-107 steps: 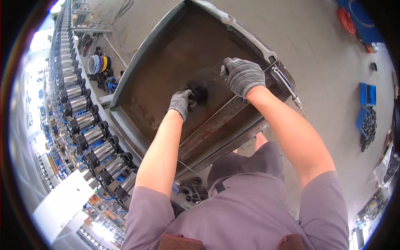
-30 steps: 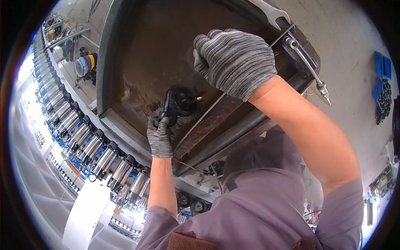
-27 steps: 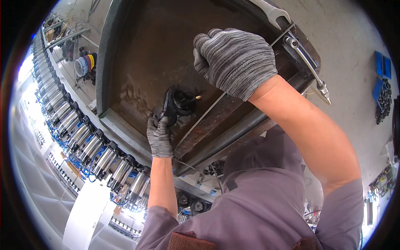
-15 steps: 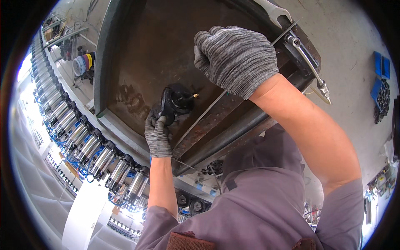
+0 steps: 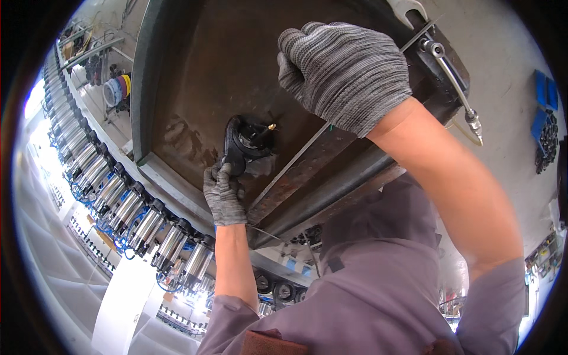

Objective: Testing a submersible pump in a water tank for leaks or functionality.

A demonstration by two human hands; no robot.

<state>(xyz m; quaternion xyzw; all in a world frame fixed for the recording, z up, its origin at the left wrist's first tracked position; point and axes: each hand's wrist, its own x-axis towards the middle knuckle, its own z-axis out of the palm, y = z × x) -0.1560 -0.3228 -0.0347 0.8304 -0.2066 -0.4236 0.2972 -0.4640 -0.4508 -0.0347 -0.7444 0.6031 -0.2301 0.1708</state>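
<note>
My left hand (image 5: 223, 198), in a grey striped knit glove, grips the lower end of a black curved part (image 5: 235, 145). The part has a rounded, ring-like body and a small brass-coloured fitting (image 5: 271, 126) at its right. It is held over or in a dark metal trough (image 5: 145, 77) with a brown, wet-looking inside; how deep it sits I cannot tell. My right hand (image 5: 349, 74), gloved the same, is closed in a fist above the trough's right side, over a narrow metal bar (image 5: 290, 168). Whatever its fingers hold, if anything, is hidden.
An open-end wrench (image 5: 408, 10) and a metal air-gun-like tool (image 5: 455, 83) lie on the trough's right edge. Along the left curves a row of shiny cylinders (image 5: 139, 222) with blue tubing. Blue bins (image 5: 544, 89) with black parts stand on the floor at right.
The black part has turned in my left hand, and more of its ring-shaped opening shows. My right fist stays closed near the bar; the whole view has shifted slightly.
</note>
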